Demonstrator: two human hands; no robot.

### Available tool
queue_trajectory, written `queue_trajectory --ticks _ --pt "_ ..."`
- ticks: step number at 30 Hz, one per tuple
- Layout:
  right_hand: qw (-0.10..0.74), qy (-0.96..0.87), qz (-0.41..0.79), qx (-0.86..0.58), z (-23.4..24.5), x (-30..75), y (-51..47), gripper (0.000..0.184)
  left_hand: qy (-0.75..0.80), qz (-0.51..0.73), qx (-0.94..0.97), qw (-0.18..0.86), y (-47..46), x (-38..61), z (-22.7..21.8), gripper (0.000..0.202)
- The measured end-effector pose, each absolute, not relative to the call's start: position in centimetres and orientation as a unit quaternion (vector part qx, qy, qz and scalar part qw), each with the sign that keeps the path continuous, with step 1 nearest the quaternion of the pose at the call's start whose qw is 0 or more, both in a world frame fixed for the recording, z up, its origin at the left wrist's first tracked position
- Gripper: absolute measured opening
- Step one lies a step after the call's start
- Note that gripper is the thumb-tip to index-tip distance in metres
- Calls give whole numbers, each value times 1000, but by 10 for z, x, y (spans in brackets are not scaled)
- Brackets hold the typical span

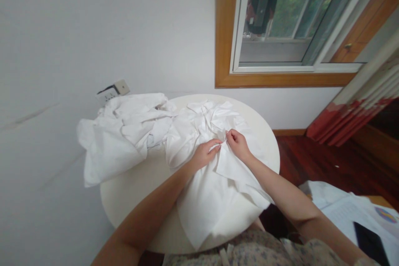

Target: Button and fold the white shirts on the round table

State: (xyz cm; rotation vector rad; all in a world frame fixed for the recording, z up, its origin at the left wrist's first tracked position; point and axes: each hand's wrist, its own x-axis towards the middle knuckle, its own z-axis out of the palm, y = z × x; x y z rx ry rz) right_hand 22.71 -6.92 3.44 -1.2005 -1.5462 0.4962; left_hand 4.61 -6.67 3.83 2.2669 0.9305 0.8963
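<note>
Plainly, the white garment (pixel 215 199) lay across the round table (pixel 124 199), its hem hanging toward six o'clock. The left hand (pixel 204 154) and right hand (pixel 238 144) each pinched its fabric, fingers closed on it. Another white heap (pixel 121 137) sagged at ten o'clock.

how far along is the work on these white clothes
Nothing looks finished: no neat folded piece shows on the round table. In hand: the left hand and right hand pinch the white garment near its middle, its far end bunched. To do: that garment, and the crumpled heap hanging over the table's left edge, untouched.
</note>
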Motion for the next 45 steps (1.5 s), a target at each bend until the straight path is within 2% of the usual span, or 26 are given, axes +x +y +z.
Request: queue_trajectory --ticks 5,13,16,19,22,26,31,40,45 --pt "528 -646 219 -505 36 228 -69 39 364 339 828 257 -66 46 37 29" --pt "462 -709 275 -456 33 233 -69 37 402 315 829 229 -66 39 32 28" --pt "486 -731 245 -411 39 236 -72 22 388 326 827 241 -65 40 29 26" --pt "478 -780 227 -334 46 240 -74 25 366 357 816 270 -61 40 28 23" --pt "419 -816 270 -293 46 243 -74 28 356 370 795 324 -56 39 27 21" --pt "367 -809 337 -311 43 244 -73 36 353 345 773 398 -54 37 29 22" --pt "361 -808 353 -304 42 242 -71 28 347 297 772 443 -48 31 28 31" --pt "347 -789 398 -314 32 236 -71 30 329 228 810 428 -38 24 24 30" --pt "355 -798 371 -316 31 235 -71 26 319 223 819 421 -42 25 28 26"
